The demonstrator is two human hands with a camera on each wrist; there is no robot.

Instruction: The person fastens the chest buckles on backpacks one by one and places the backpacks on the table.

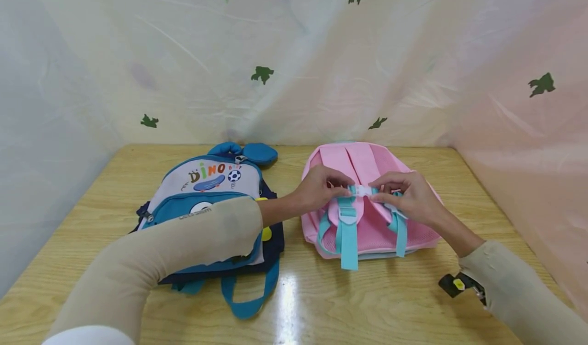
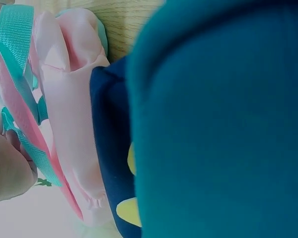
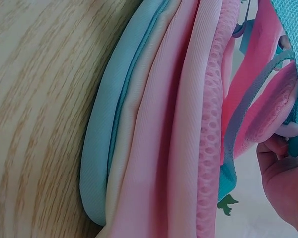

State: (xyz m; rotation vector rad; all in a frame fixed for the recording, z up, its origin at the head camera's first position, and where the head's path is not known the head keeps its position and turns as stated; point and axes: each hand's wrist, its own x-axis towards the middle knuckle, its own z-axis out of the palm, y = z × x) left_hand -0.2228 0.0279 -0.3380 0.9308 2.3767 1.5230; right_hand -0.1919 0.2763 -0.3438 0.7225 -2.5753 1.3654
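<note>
Okay, you've got the pink backpack [image 1: 374, 230] lying on the table [image 1: 390, 304] to your right, strap side up, with the white buckle [image 1: 363, 191] lifted off its back panel, between the two shoulder straps [image 1: 337, 161]. Your left hand [image 1: 319, 187] pinches the buckle's left end, your right hand [image 1: 409, 194] pinches its right end. Progress: both halves look joined in one line; fully latched or not, can't tell, since fingertips cover the ends and neither wrist view shows the clip well. My read: if you're closing it, that's nearly done, with only a lock check and letting go left; if you're opening it, the split isn't done yet. Teal webbing tails [image 1: 349, 248] hang loose below, lengths uneven. Blue backpack [image 1: 231, 198] lies front up on your left, beneath your left sleeve [image 1: 206, 232], neither hand gripping it; nothing there looks in work.
</note>
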